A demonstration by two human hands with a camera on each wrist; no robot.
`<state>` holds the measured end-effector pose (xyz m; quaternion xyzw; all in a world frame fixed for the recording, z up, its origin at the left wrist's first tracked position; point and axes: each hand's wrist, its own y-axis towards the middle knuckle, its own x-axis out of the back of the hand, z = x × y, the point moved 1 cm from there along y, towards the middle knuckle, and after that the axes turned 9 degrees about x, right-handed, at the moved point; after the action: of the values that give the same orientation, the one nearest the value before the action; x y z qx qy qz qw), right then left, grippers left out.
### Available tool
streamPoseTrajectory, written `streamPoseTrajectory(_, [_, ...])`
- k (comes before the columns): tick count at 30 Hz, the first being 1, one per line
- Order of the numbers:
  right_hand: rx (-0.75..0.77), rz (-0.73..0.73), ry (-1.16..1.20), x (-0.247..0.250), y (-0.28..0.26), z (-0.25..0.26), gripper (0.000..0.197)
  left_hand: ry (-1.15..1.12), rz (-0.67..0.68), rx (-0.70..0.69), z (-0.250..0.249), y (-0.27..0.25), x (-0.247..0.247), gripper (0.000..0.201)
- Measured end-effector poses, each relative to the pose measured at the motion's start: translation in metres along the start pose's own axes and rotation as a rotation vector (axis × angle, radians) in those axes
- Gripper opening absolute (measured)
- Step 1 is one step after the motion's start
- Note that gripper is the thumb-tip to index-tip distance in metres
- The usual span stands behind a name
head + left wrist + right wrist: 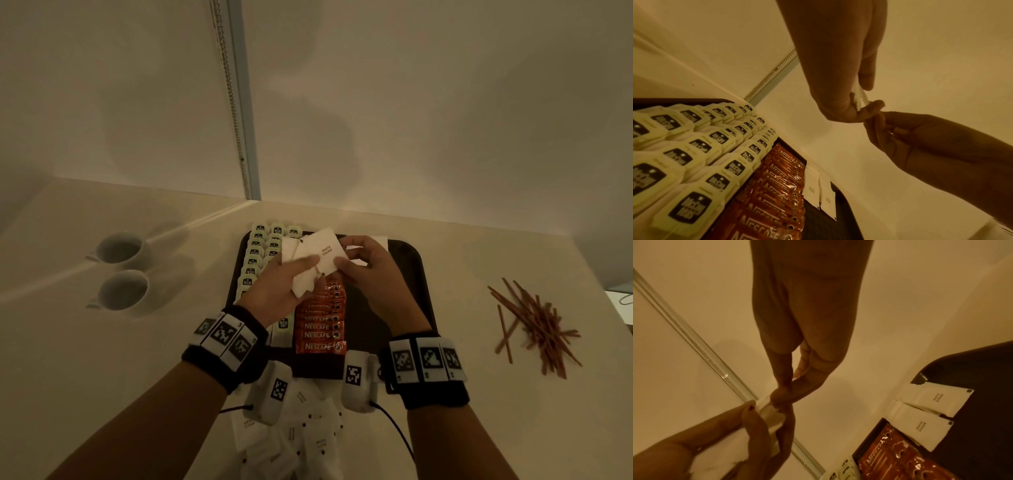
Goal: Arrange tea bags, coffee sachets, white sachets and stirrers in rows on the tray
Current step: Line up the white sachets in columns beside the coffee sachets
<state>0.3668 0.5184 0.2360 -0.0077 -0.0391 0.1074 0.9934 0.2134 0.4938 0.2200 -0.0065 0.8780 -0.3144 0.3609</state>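
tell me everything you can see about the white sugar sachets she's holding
The white sugar sachets are flat white paper packets, one printed "WHITE SUGAR" in small dark letters with a small dark square at a corner. Several are fanned in a loose stack above the tray, over the coffee row. The left hand grips the stack from below; the right hand pinches the top sachet's edge.

tray (419,274): tea bags (251,262) left – coffee sachets (320,325) middle | stirrers (537,325) right | cups (120,270) left

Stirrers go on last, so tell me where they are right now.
In the head view the stirrers lie in a loose pile on the counter, right of the tray and off it, untouched by either hand.
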Motion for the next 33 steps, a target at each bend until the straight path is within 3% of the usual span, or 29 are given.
streamPoseTrajectory(5, [-0.063, 0.038, 0.031, -0.003, -0.003, -0.007, 0.005, 0.187, -0.077, -0.094, -0.003, 0.002, 0.001, 0.023])
streamPoseTrajectory(8, [-0.082, -0.007, 0.101, 0.003, -0.003, -0.014, 0.009, 0.195, -0.07, -0.085, -0.003, 0.003, 0.002, 0.025])
streamPoseTrajectory(11, [-0.144, -0.112, 0.196, 0.021, 0.0, -0.03, 0.02, 0.067, 0.021, -0.069, -0.002, 0.0, 0.007, 0.032])
streamPoseTrajectory(14, [-0.181, -0.234, 0.064, 0.049, 0.008, -0.051, 0.026, -0.087, 0.088, -0.061, -0.004, -0.004, 0.017, 0.037])
streamPoseTrajectory(17, [-0.243, -0.311, -0.202, 0.072, 0.016, -0.081, 0.025, -0.138, 0.05, -0.074, -0.007, -0.004, 0.023, 0.04])
streamPoseTrajectory(20, [-0.317, -0.297, -0.4, 0.078, 0.023, -0.113, 0.025, -0.083, -0.011, -0.084, -0.009, -0.001, 0.029, 0.038])
streamPoseTrajectory(26, [-0.357, -0.307, -0.413, 0.062, 0.039, -0.134, 0.015, -0.045, -0.078, -0.048, -0.009, 0.0, 0.032, 0.023])
streamPoseTrajectory(33, [-0.317, -0.324, -0.526, 0.055, 0.049, -0.133, 0.02, -0.167, -0.066, 0.009, -0.008, 0.003, 0.031, 0.026])
